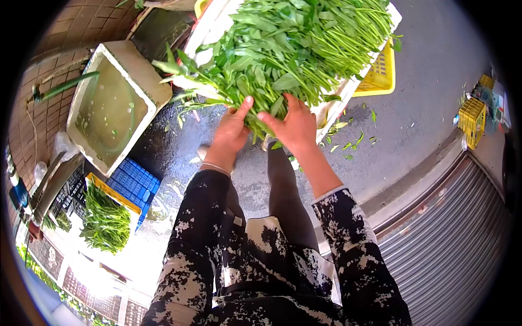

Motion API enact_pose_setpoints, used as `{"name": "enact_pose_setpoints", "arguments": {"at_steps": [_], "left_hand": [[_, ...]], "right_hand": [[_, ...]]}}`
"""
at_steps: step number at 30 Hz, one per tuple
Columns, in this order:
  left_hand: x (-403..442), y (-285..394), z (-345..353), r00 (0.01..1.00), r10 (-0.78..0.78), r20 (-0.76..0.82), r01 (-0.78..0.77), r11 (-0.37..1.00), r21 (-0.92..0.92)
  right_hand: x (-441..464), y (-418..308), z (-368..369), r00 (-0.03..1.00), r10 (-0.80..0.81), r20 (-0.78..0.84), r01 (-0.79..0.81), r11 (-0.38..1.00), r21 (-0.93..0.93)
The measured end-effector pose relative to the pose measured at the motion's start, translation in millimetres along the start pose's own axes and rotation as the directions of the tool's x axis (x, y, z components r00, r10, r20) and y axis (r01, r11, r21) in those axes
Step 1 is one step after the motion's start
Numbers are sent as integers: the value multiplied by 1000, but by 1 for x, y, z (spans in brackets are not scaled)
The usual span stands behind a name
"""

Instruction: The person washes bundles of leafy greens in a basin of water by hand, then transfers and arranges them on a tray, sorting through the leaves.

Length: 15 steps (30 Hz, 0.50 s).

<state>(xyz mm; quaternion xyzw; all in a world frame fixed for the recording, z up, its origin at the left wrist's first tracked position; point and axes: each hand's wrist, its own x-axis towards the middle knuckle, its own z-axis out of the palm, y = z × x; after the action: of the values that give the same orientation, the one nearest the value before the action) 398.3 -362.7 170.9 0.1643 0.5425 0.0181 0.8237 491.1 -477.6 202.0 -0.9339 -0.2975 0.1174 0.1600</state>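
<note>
A large heap of leafy greens with long stems [293, 49] lies on a white board or box at the top centre. My left hand [231, 130] and my right hand [293, 124] are at the heap's near edge, side by side with a small gap. Both hands have their fingers wrapped round a bunch of the greens [262, 111], whose leaves hang between them. The thumbs lie on top, and some fingertips are hidden under the leaves.
On the left is a white tub of water [111, 108] with a green hose [70, 87]. Below it are a blue crate [132, 182] and more greens [106, 220]. A yellow crate [380, 73] sits under the heap. Loose leaves [356, 142] litter the ground; a ridged shutter [446, 239] is at right.
</note>
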Motion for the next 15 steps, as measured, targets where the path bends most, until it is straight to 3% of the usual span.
{"name": "enact_pose_setpoints", "arguments": {"at_steps": [1, 2, 3, 4, 5, 7, 10, 13, 14, 15], "left_hand": [[-1, -1, -4, 998, -62, 0, 62, 998, -18], [-3, -4, -7, 1000, -28, -5, 28, 999, 31], [-2, -5, -12, 1000, -28, -9, 29, 999, 25], [1, -8, -19, 999, -37, 12, 37, 999, 25], [4, -9, -24, 998, -46, 33, 45, 999, 24], [4, -9, -28, 997, -28, 77, 29, 1000, -9], [2, -6, -25, 965, -143, 219, 147, 989, -4], [4, -13, -18, 991, -93, 98, 96, 995, -26], [10, -17, -23, 988, -84, 131, 88, 996, -32], [7, -15, -16, 987, -87, 132, 91, 995, -28]], "right_hand": [[3, 1, 2, 1000, -6, 8, 6, 1000, -1], [8, 7, 2, 960, 122, 254, -187, 950, 251], [13, 14, 2, 846, 170, 505, -415, 805, 424], [16, 16, -1, 846, 200, 494, -485, 674, 558], [21, 25, -12, 795, 270, 543, -555, 684, 473], [22, 41, -10, 798, 361, 482, -591, 313, 744], [26, 63, -10, 777, 344, 528, -613, 217, 760], [29, 61, -15, 774, 385, 503, -602, 197, 774], [30, 58, -18, 773, 387, 503, -602, 196, 774], [30, 55, -20, 802, 345, 488, -588, 315, 745]]}}
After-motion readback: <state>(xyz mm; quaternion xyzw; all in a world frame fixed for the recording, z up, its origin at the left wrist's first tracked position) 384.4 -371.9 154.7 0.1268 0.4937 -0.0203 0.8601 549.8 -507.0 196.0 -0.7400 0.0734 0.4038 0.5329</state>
